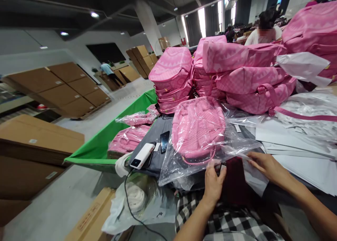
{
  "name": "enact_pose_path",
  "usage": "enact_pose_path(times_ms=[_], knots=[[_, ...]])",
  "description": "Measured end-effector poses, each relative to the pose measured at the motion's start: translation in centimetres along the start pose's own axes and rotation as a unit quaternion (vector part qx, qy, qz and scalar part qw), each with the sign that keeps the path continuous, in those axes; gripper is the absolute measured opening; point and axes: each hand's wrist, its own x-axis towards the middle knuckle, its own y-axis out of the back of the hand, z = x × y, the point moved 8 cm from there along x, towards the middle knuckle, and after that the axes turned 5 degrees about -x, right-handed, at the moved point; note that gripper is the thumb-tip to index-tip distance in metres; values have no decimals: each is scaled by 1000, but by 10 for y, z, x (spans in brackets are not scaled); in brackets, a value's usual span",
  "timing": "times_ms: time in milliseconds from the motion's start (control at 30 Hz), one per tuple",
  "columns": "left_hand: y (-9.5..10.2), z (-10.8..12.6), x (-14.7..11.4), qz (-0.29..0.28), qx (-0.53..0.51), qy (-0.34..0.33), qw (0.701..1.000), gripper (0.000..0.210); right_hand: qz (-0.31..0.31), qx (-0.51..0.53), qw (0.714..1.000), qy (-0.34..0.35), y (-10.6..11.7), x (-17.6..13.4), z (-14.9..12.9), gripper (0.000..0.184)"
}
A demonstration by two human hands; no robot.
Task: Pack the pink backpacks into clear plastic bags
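Observation:
A pink backpack [198,128] lies inside a clear plastic bag [168,171] on the dark table in front of me. My left hand [214,181] is at the near edge of the bag, just below the backpack's loop, with thumb and fingers closed on the plastic. My right hand [265,167] is farther right, its fingers closed on the bag's loose, partly see-through flap. The fingertips of both hands are partly covered by the film.
Stacked pink backpacks [172,79] stand behind. A green bin [92,156] at left holds bagged ones. A white power bank [143,156] with a cable and a phone [164,142] lie left; white sheets [308,171] lie right. Cartons [34,135] stand on the floor; people are farther back.

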Motion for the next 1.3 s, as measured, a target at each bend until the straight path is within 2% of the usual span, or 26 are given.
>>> enact_pose_path(times_ms=[67,133,200,233,300,333,433,500,567,633,700,800,900,1033,1167,1233,1300], knots=[[-1,-2,2,24,43,-15,999,49,36,-73,996,-22,4,-5,2,34],[-10,-8,6,4,78,0,997,60,137,-165,977,-16,19,-16,-12,32],[-17,-12,10,-11,105,12,994,66,221,-193,955,50,26,-33,-41,28],[-20,-13,11,-15,111,13,994,68,234,-177,952,87,22,-41,-56,24],[-24,-15,12,-24,101,21,994,64,213,-127,962,115,4,-50,-72,22],[-26,-18,12,-28,79,33,996,57,198,-108,970,95,-8,-50,-72,29],[-28,-27,16,-16,-43,76,996,39,164,-74,984,-18,-45,-42,-51,60],[-28,-29,22,3,-96,77,992,32,156,-65,984,-54,-64,-33,-38,65],[-28,-25,29,9,-107,62,992,31,152,-94,982,-60,-72,-24,-31,62],[-27,-20,31,1,-109,47,993,34,139,-137,979,-60,-72,-18,-28,58],[-22,-16,29,-9,-132,48,990,40,94,-134,985,-45,-67,-16,-27,49],[-16,-22,17,-48,-199,107,973,55,0,-24,1000,-9,-53,-21,-29,39],[-11,-28,5,-55,-273,170,945,68,-55,78,995,-36,-32,-29,-30,44],[-14,-29,-5,-29,-360,214,908,65,-43,187,979,-75,-20,-41,-38,48],[-24,-31,-12,-45,-394,245,885,61,-56,296,946,-122,-42,-61,-45,59],[-22,-34,-12,-24,-399,254,881,65,-96,364,914,-152,-59,-70,-46,64],[-16,-32,-9,-7,-386,236,892,65,-141,450,858,-205,-76,-73,-44,73]])
